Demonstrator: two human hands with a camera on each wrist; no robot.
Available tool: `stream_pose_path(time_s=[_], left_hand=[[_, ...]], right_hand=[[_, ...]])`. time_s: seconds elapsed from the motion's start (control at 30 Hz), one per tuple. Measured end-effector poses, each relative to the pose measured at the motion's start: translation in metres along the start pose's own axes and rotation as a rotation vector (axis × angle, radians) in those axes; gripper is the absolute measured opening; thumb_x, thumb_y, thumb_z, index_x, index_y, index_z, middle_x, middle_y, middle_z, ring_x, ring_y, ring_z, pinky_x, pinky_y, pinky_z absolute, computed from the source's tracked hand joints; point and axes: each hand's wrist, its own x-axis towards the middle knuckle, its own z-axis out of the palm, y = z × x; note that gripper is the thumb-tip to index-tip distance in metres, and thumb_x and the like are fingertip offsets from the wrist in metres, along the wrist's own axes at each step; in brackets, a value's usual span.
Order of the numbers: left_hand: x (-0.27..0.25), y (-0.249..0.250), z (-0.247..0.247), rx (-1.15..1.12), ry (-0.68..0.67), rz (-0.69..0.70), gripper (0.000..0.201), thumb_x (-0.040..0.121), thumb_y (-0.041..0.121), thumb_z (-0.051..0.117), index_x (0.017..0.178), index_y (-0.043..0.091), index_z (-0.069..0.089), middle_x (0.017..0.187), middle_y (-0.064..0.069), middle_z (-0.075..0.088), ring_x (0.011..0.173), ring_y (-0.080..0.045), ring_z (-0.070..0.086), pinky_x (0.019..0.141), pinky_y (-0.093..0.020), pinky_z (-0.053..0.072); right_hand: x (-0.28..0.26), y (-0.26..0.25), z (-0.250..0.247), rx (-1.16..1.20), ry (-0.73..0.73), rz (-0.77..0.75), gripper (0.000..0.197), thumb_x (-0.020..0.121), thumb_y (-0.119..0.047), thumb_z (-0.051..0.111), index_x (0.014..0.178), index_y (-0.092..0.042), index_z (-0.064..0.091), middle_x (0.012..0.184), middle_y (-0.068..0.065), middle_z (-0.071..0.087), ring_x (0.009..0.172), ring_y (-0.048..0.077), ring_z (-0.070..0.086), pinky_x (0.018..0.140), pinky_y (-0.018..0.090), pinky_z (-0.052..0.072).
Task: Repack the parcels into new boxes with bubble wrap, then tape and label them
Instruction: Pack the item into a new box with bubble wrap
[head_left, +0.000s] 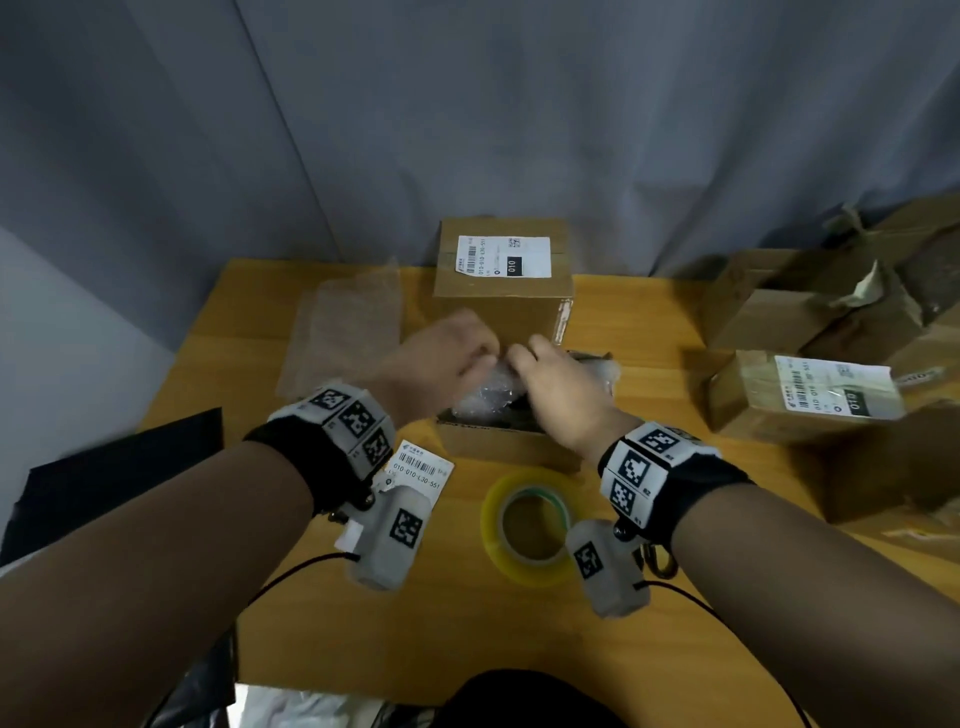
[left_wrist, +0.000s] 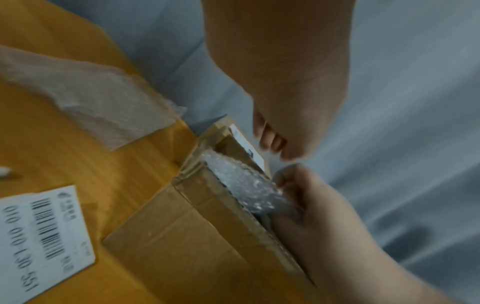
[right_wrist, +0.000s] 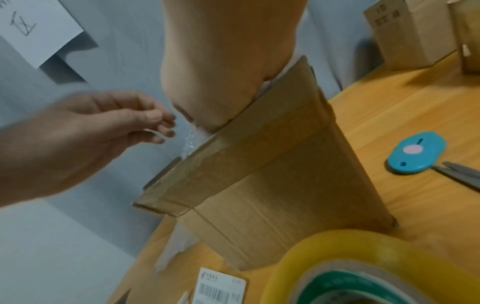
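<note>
Gently, I am tucking the soft, springy bubble wrap (head_left: 488, 387) into the open box (head_left: 506, 441), right hand (head_left: 558, 387) pinching its edge, left hand (head_left: 441, 358) loosely curled, holding nothing.

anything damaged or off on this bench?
Yes: the opened cartons piled at the table's right edge have torn, ragged flaps and tape. A loose shipping label lies on the table, not on a box. Otherwise nothing stands out.
</note>
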Motion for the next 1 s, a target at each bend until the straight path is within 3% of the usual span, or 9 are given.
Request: stream_pose_path(time_s=[0.1, 0.2, 0.27, 0.4, 0.5, 0.63, 0.77, 0.87, 1.0], left_hand=[[0.009, 0.005, 0.018, -0.074, -0.501, 0.036, 0.032, 0.102, 0.023, 0.035, 0.110, 0.002, 0.059, 0.106, -0.005, 0.057, 0.101, -0.017, 0.053, 0.084, -0.017, 0.030], [0.009, 0.005, 0.028, 0.052, -0.693, -0.059, 0.048, 0.103, 0.038, 0.023, 0.128, 0.012, 0.055, 0.142, -0.012, 0.044, 0.134, -0.026, 0.036, 0.110, -0.036, 0.025], [0.010, 0.005, 0.033, 0.101, -0.690, -0.091, 0.052, 0.102, 0.044, 0.019, 0.136, 0.021, 0.050, 0.154, -0.003, 0.027, 0.142, -0.022, 0.021, 0.116, -0.046, 0.014], [0.011, 0.011, 0.039, 0.043, -0.576, -0.156, 0.049, 0.100, 0.050, 0.017, 0.126, 0.020, 0.044, 0.130, -0.009, 0.055, 0.124, -0.026, 0.046, 0.110, -0.054, 0.017], [0.012, 0.015, 0.048, 0.215, -0.765, -0.181, 0.056, 0.095, 0.061, 0.011, 0.143, 0.039, 0.028, 0.154, -0.004, 0.028, 0.143, -0.033, 0.017, 0.108, -0.065, -0.006], [0.011, 0.013, 0.052, 0.333, -0.902, -0.192, 0.055, 0.088, 0.073, 0.007, 0.141, 0.059, 0.012, 0.160, 0.006, -0.003, 0.144, -0.037, -0.013, 0.104, -0.062, -0.021], [0.006, 0.003, 0.054, 0.304, -0.832, -0.123, 0.062, 0.088, 0.073, 0.009, 0.146, 0.050, 0.010, 0.160, 0.002, 0.003, 0.146, -0.027, 0.000, 0.110, -0.050, -0.017], [0.000, -0.003, 0.060, 0.340, -0.753, -0.046, 0.076, 0.085, 0.076, 0.010, 0.150, 0.037, 0.004, 0.159, 0.001, 0.011, 0.146, -0.016, 0.009, 0.115, -0.045, -0.009], [0.001, -0.004, 0.060, 0.403, -0.716, -0.025, 0.075, 0.081, 0.080, 0.013, 0.145, 0.044, 0.025, 0.154, 0.000, 0.019, 0.140, -0.023, 0.013, 0.115, -0.045, 0.003]], right_hand=[[0.001, 0.007, 0.002, 0.148, -0.198, 0.019, 0.029, 0.091, -0.022, 0.054, 0.117, -0.009, 0.055, 0.115, 0.011, 0.056, 0.107, 0.027, 0.054, 0.069, 0.029, 0.041], [-0.004, 0.017, -0.008, 0.189, -0.318, 0.101, 0.033, 0.098, -0.032, 0.039, 0.101, -0.012, 0.065, 0.105, 0.010, 0.063, 0.103, 0.028, 0.055, 0.084, 0.033, 0.038], [-0.011, 0.024, -0.015, 0.031, -0.258, 0.070, 0.036, 0.098, -0.031, 0.032, 0.085, -0.015, 0.062, 0.097, 0.003, 0.055, 0.108, 0.023, 0.049, 0.097, 0.038, 0.031], [-0.020, 0.027, -0.024, -0.238, -0.383, 0.106, 0.050, 0.100, -0.040, 0.026, 0.113, -0.012, 0.065, 0.118, 0.008, 0.050, 0.121, 0.024, 0.036, 0.109, 0.041, 0.017], [-0.012, 0.025, -0.024, -0.280, -0.514, 0.151, 0.054, 0.100, -0.045, 0.020, 0.124, -0.015, 0.058, 0.131, 0.008, 0.053, 0.129, 0.023, 0.037, 0.111, 0.045, 0.010], [0.003, 0.019, -0.006, -0.480, -0.684, 0.158, 0.055, 0.098, -0.047, 0.016, 0.141, -0.019, 0.037, 0.148, 0.004, 0.039, 0.142, 0.024, 0.023, 0.111, 0.056, -0.003], [0.004, 0.035, 0.013, -0.641, -0.734, 0.128, 0.076, 0.092, -0.068, 0.006, 0.152, -0.021, 0.015, 0.159, 0.006, 0.016, 0.148, 0.023, -0.004, 0.103, 0.059, -0.030], [-0.007, 0.044, 0.016, -0.534, -0.725, 0.081, 0.081, 0.092, -0.067, 0.001, 0.151, -0.016, 0.019, 0.158, 0.011, 0.017, 0.147, 0.022, -0.009, 0.112, 0.052, -0.022], [-0.014, 0.052, 0.012, -0.411, -0.663, 0.001, 0.072, 0.092, -0.066, 0.005, 0.150, -0.027, 0.024, 0.158, 0.009, 0.018, 0.148, 0.022, -0.007, 0.108, 0.058, -0.024]])
